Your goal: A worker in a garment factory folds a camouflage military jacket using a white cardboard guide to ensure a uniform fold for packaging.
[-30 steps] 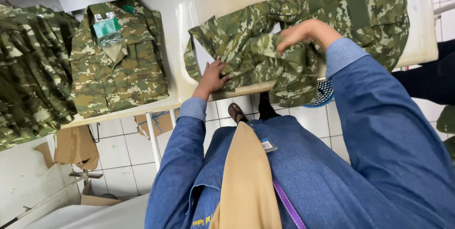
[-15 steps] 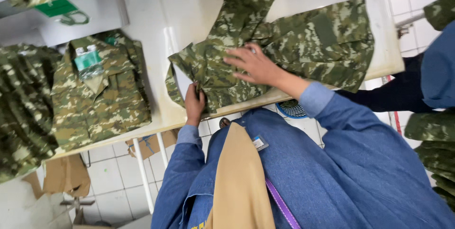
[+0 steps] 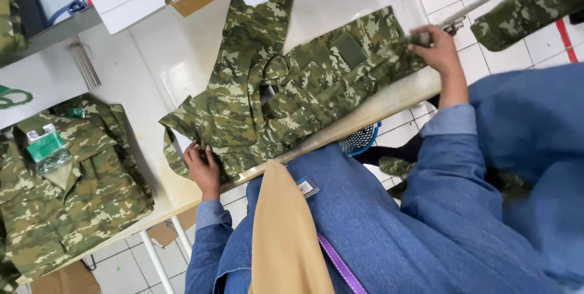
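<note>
A camouflage jacket (image 3: 286, 93) lay spread across the white table (image 3: 164, 56), its near edge along the table's front rim. The left hand (image 3: 202, 169) pressed flat on the jacket's lower corner with fingers together, while the right hand (image 3: 439, 50) pinched the far end of the garment at the table's right edge. To the left lay a folded camouflage jacket (image 3: 67, 196) with a green packet (image 3: 44, 147) at its collar, and under the table a blue mesh basket (image 3: 360, 139) showed, its contents hidden.
</note>
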